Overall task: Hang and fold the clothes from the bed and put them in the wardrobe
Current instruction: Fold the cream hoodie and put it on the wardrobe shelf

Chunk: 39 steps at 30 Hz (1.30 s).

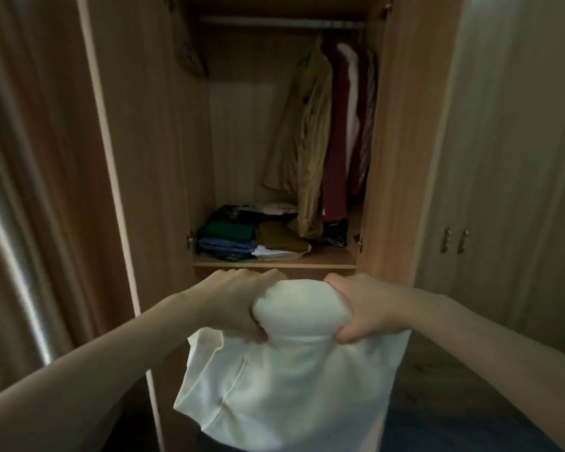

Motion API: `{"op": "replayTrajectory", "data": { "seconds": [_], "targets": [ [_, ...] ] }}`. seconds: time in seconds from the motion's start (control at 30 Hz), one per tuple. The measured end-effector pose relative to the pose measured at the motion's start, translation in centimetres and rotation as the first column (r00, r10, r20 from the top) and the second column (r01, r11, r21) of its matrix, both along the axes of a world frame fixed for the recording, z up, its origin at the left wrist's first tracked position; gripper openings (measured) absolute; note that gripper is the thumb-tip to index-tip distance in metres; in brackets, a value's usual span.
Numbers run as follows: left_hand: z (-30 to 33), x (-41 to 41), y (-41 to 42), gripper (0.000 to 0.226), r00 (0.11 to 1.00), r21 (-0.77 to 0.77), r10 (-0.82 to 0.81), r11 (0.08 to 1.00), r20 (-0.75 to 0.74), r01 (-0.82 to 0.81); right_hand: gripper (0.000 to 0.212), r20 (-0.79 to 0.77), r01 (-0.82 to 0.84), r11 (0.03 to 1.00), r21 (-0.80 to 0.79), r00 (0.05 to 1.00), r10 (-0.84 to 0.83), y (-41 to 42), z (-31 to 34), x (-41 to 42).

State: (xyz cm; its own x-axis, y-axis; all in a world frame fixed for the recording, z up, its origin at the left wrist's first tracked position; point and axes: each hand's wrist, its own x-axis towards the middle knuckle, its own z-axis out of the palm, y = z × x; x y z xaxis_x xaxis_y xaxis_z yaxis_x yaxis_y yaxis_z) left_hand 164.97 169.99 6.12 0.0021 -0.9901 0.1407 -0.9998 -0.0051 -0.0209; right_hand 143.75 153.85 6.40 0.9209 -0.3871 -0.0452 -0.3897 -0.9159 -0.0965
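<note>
A cream white garment [287, 380] hangs in front of me, bunched at its top between both hands. My left hand [238, 301] grips its left side and my right hand [362, 305] grips its right side, fingers curled into the cloth. The lower part falls loose toward me. Straight ahead stands the open wardrobe [274, 265], whose shelf carries stacks of folded clothes [238, 239] in green, blue, mustard and white. Above the shelf, hung clothes [327, 132] in khaki, dark red and white crowd the right end of the rail [274, 22].
The left wardrobe door [134, 158] and the right door [402, 141] stand open on either side of me. A closed cupboard with two metal handles [454, 241] lies to the right. The left stretch of the rail has no clothes on it.
</note>
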Motion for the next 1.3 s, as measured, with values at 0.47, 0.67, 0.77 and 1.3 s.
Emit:
{"op": "replayTrajectory", "data": {
  "seconds": [0.47,0.67,0.77,1.3],
  "targets": [
    [-0.4,10.6,-6.5,0.101,0.983,0.125,0.074,0.991,-0.166,-0.053,0.077,0.054,-0.187,0.982,-0.014,0.981,0.187,-9.5,-0.1,11.3],
    [0.9,16.0,-13.9,0.090,0.983,0.135,0.073,0.990,-0.170,-0.050,0.067,0.087,-0.228,0.974,-0.005,0.970,0.228,-17.9,0.5,17.0],
    [1.3,18.4,-17.2,0.080,0.989,0.098,0.085,0.992,-0.124,-0.073,0.065,0.102,-0.253,0.967,0.002,0.962,0.252,-21.9,0.8,20.3],
    [0.5,35.7,-29.5,0.070,0.946,0.134,0.197,0.977,-0.259,-0.167,0.061,0.084,-0.292,0.955,0.051,0.954,0.288,-34.8,-1.5,38.9]
  ]
}}
